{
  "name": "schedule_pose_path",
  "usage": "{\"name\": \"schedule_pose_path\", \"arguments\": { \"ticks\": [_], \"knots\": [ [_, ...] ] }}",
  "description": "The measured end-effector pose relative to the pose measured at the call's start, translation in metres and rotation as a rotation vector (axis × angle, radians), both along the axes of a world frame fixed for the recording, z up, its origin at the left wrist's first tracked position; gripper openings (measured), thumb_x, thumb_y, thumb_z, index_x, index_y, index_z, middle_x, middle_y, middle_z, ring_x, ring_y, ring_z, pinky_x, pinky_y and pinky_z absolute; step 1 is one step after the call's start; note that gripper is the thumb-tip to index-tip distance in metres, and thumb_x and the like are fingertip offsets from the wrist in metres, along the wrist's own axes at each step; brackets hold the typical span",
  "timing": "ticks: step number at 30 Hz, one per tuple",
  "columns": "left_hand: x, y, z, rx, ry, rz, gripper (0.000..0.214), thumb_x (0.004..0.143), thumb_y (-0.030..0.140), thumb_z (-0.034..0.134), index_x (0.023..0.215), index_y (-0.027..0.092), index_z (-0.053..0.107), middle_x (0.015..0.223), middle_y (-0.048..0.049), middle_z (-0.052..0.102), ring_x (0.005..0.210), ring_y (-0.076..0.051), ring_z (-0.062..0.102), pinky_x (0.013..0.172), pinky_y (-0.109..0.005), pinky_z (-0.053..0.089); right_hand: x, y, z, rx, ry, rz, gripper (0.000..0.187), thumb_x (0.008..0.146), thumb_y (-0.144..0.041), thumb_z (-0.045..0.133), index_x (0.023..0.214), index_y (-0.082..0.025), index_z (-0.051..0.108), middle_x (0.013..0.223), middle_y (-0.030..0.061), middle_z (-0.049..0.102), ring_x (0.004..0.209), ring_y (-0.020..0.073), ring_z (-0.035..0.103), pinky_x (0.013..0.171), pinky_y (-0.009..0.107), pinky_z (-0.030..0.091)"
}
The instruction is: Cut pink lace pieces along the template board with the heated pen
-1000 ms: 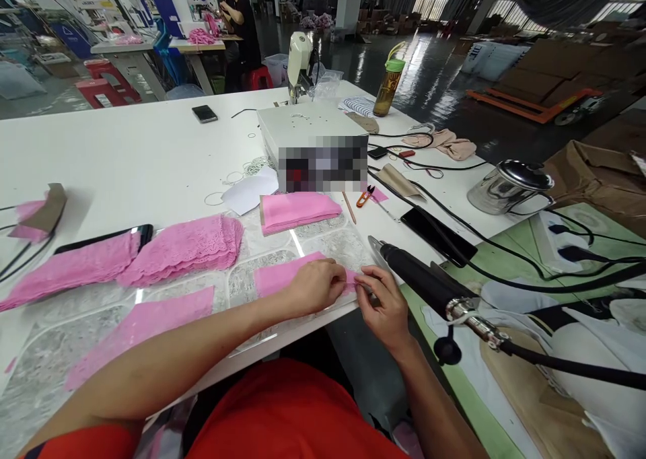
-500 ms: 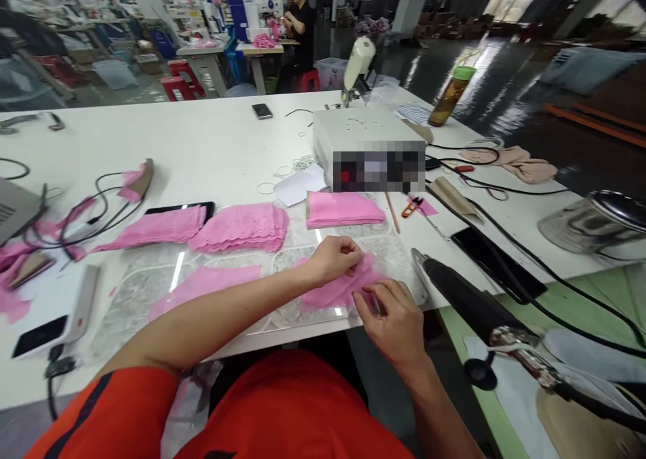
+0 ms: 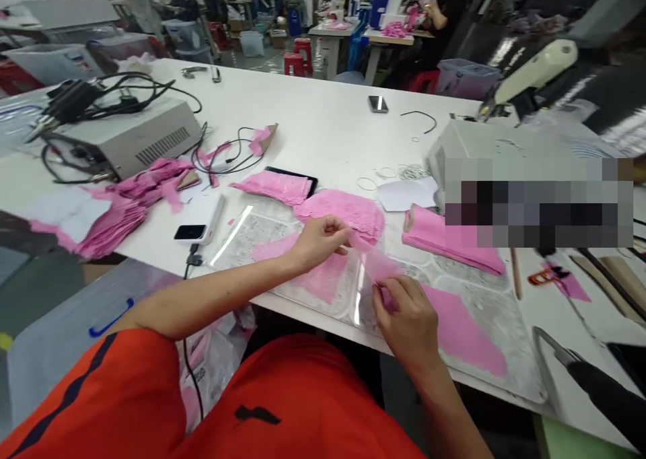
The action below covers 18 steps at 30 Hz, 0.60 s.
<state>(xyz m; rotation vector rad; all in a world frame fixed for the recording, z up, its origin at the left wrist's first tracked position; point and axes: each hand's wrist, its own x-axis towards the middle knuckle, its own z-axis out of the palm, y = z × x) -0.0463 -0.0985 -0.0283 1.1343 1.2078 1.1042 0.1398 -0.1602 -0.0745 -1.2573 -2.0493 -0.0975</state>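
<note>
Between my hands a thin, sheer pink fabric piece (image 3: 376,262) is stretched over the clear mat. My left hand (image 3: 326,240) pinches its upper left end, and my right hand (image 3: 406,311) pinches its lower right part with curled fingers. Under and left of it, another sheer pink piece (image 3: 323,280) lies flat on the clear mat (image 3: 229,247). A flat pink cut piece (image 3: 461,328) lies on the mat to the right of my right hand. Beyond my hands are a stack of lace-edged pink pieces (image 3: 348,210) and a folded pink pile (image 3: 454,240).
A grey box device (image 3: 166,139) with cables stands at left, beside bundled pink fabric (image 3: 121,217). A white power bank (image 3: 202,220) lies nearer. At right are orange-handled snips (image 3: 545,275), a black-handled hot tool (image 3: 595,378) and another box (image 3: 464,146). A co-worker sits behind.
The view has swung left. My hands have moved left over the mat, lifting a sheer pink piece and drawing it taut between them; another pink piece lies on the mat at right.
</note>
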Motion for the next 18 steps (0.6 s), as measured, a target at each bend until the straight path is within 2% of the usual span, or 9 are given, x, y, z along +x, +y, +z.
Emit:
{"name": "schedule_pose_path", "arguments": {
  "ticks": [4,7,12,18],
  "knots": [
    [-0.068,-0.026,-0.015,0.252,0.466,0.155,0.010,0.078,0.021,0.057,0.070,0.015,0.056,0.069,0.0006,0.062,0.068,-0.012,0.060,0.065,-0.024,0.049,-0.034,0.010,0.001,0.039,-0.029,0.207,0.014,0.082,-0.008,0.053,0.087,-0.018,0.060,0.081,0.0043,0.062,0.078,0.0167,0.056,0.071,0.030,0.045],
    [-0.098,-0.049,-0.029,0.377,0.734,0.206,0.006,0.077,0.019,0.055,0.071,0.017,0.058,0.084,-0.0024,0.067,0.084,-0.017,0.062,0.079,-0.031,0.047,-0.052,0.013,-0.005,0.049,-0.063,0.343,0.016,0.082,-0.006,0.052,0.088,-0.018,0.061,0.079,0.0045,0.061,0.077,0.0164,0.054,0.070,0.030,0.044],
    [-0.108,-0.080,-0.045,0.434,1.012,0.206,0.006,0.075,0.013,0.055,0.071,0.017,0.056,0.099,-0.0059,0.066,0.094,-0.021,0.059,0.084,-0.038,0.042,-0.059,0.011,-0.014,0.035,-0.118,0.474,0.020,0.083,-0.003,0.052,0.094,-0.018,0.060,0.081,0.0048,0.060,0.077,0.0162,0.053,0.070,0.030,0.045],
    [-0.108,-0.092,-0.055,0.488,1.131,0.248,0.007,0.077,0.014,0.055,0.072,0.018,0.054,0.102,-0.0058,0.066,0.095,-0.021,0.059,0.082,-0.037,0.042,-0.055,0.011,-0.017,0.035,-0.142,0.514,0.028,0.081,0.001,0.052,0.101,-0.017,0.058,0.086,0.0061,0.059,0.081,0.0169,0.053,0.071,0.031,0.046]
  ]
}}
